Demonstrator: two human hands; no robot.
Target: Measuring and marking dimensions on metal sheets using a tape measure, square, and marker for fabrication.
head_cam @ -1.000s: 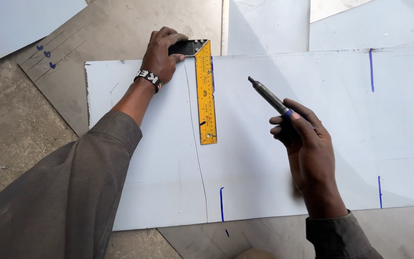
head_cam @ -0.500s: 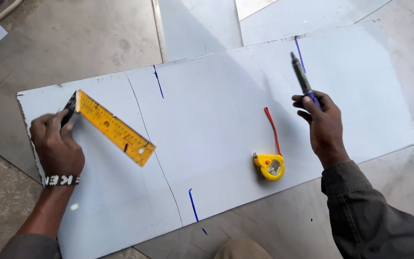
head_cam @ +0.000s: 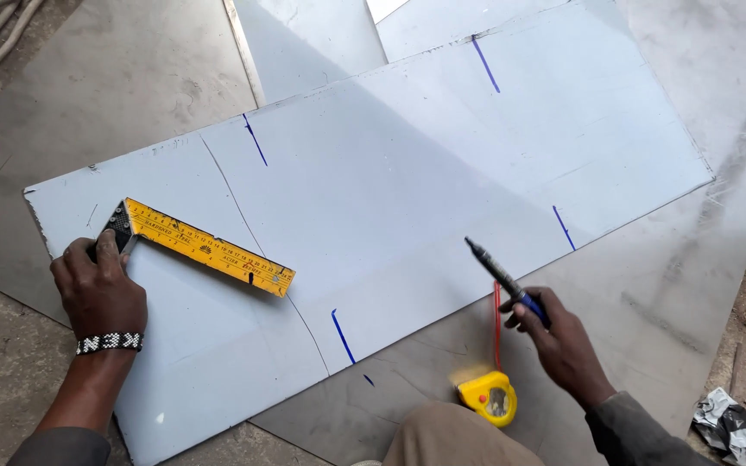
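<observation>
Sheet (head_cam: 442, 181) of pale metal lies flat on the floor over other grey sheets, long side running left to right, so its whole face is open for marking. Short blue strokes (head_cam: 255, 139) sit in pairs near the far and near edges; a thin scribed line (head_cam: 243, 216) crosses the sheet between one pair. Left hand (head_cam: 97, 289) has its grip closed on the dark stock of a try square (head_cam: 200, 248), whose yellow blade lies flat on the sheet, angled toward the scribed line and stopping just short of it. Right hand (head_cam: 563, 341) has its grip closed on a marker pen (head_cam: 507, 280), tip raised off the surface, pointing up and left. Yellow tape measure (head_cam: 487, 397) rests just off the sheet's near edge beside the right hand, red strap (head_cam: 496, 324) trailing toward the sheet. Crumpled wrapper (head_cam: 727, 423) lies far right.
</observation>
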